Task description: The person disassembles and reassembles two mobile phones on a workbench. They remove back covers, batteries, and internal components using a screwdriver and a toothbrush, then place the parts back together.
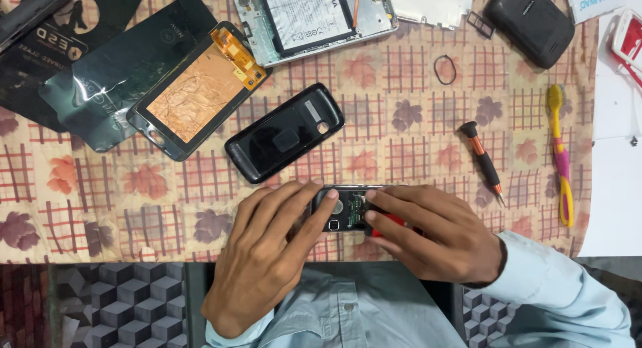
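Small opened phone point(344, 211) lies on the desk point(401, 141) right btwn both hands, long axis running left-right, circuit side up. Left hand point(267, 254) clamps its left end, fingers point(304, 211) curled over top and side. Right hand point(431, 234) comes in from the right end, pinching a red-handled tool point(391, 222), prob. a small screwdriver, though mostly hidden, tip over the board. Both hands touch the phone, neither clearly nearer.

Just beyond the left hand: black back cover point(284, 134), lying diagonal. Right of the right hand, apart: orange-black screwdriver point(483, 161), then a yellow-pink toothbrush point(560, 154).
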